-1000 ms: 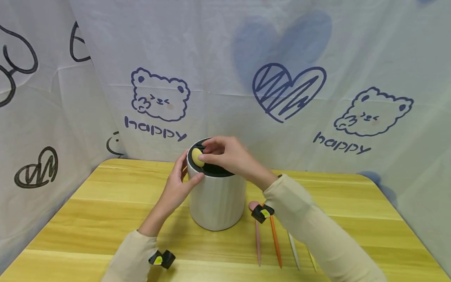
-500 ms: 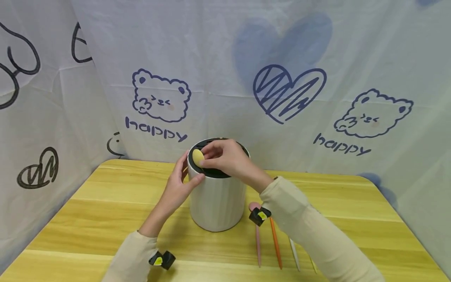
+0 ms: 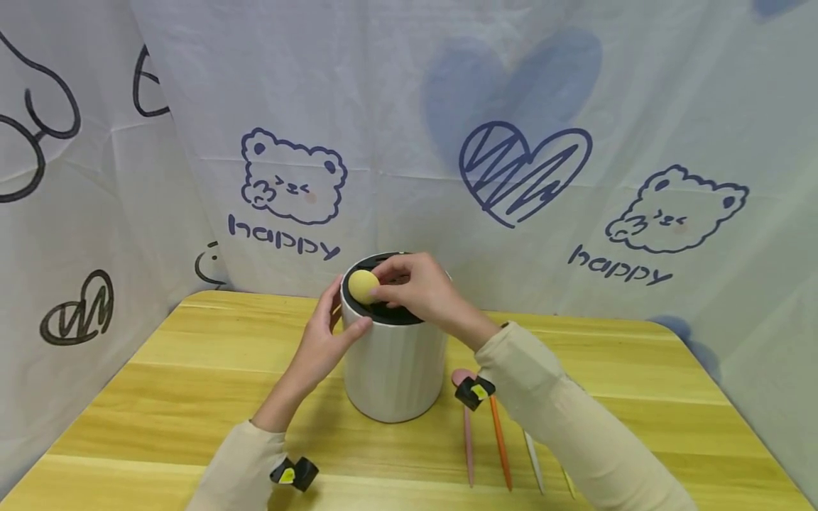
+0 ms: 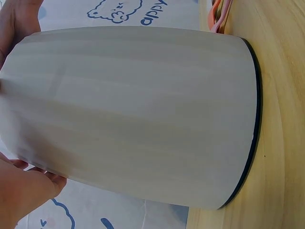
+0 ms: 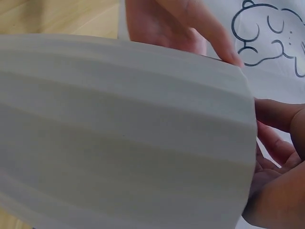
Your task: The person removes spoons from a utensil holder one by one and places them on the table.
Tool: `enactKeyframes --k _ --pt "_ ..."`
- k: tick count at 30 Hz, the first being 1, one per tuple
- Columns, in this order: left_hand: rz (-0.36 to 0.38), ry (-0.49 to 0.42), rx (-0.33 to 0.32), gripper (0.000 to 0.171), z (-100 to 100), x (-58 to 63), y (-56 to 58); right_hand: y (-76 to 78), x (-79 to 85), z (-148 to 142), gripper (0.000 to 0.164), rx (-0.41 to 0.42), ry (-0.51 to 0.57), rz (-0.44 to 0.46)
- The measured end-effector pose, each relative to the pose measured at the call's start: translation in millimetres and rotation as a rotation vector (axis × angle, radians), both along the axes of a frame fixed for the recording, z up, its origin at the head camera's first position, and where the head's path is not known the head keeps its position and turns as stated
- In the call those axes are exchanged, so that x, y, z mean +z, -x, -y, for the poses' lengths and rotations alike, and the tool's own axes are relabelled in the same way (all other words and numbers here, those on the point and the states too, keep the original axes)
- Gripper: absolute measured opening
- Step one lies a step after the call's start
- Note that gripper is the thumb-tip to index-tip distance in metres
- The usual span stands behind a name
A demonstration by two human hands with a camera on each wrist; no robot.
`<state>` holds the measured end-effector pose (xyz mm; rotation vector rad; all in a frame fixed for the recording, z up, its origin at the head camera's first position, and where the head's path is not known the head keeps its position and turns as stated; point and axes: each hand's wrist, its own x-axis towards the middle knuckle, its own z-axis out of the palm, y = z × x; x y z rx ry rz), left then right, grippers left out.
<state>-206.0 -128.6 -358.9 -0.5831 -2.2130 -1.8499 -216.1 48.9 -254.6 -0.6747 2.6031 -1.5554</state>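
A white ribbed utensil holder [image 3: 394, 369] with a black inner rim stands upright on the table. My left hand [image 3: 324, 339] holds it at the upper left, thumb on the front and fingers round the far side; the left wrist view shows those fingers against the wall. Over the opening, my right hand [image 3: 415, 287] pinches a yellow spoon [image 3: 363, 287] just beside its round head. The head shows above the rim at the left of the mouth. Its handle is hidden. In the right wrist view my right hand [image 5: 281, 162] bends over the rim.
Right of the holder, several long-handled utensils lie side by side on the wooden table [image 3: 211, 369]: a pink one [image 3: 469, 447], an orange one [image 3: 501, 443], a white one [image 3: 533, 465] and a yellow one [image 3: 568, 484]. My right sleeve covers some heads. A printed cloth [image 3: 409, 92] hangs behind.
The yellow spoon's head has turned from a narrow oval to a nearly full round and shifted slightly right. My left hand keeps its hold on the holder.
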Motion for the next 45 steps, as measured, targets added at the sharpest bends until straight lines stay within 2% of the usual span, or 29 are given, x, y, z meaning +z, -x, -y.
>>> enactKeyframes --k 7,14,18,23,26,45 --pt "-0.006 0.005 -0.004 0.079 0 -0.4 -0.2 -0.7 7.9 -6 0.021 -0.003 -0.003 -0.007" --pt "0.004 0.01 0.0 0.078 1 -1.7 -0.1 -1.4 13.2 -9 0.024 0.04 0.003 0.003" --pt "0.003 0.004 0.002 0.078 2 -2.4 -1.0 -2.4 13.2 -11 0.03 0.087 0.035 -0.03" --pt "0.006 0.015 -0.002 0.078 1 -2.8 -2.1 -4.8 14.8 -17 0.036 0.121 0.095 -0.12" --pt "0.006 0.017 0.001 0.079 1 -1.9 -1.9 -5.4 17.8 -21 0.035 0.119 0.123 -0.158" --pt "-0.005 0.025 0.004 0.079 -1 -1.5 0.2 -10.8 39.9 -41 0.048 0.096 0.236 -0.241"
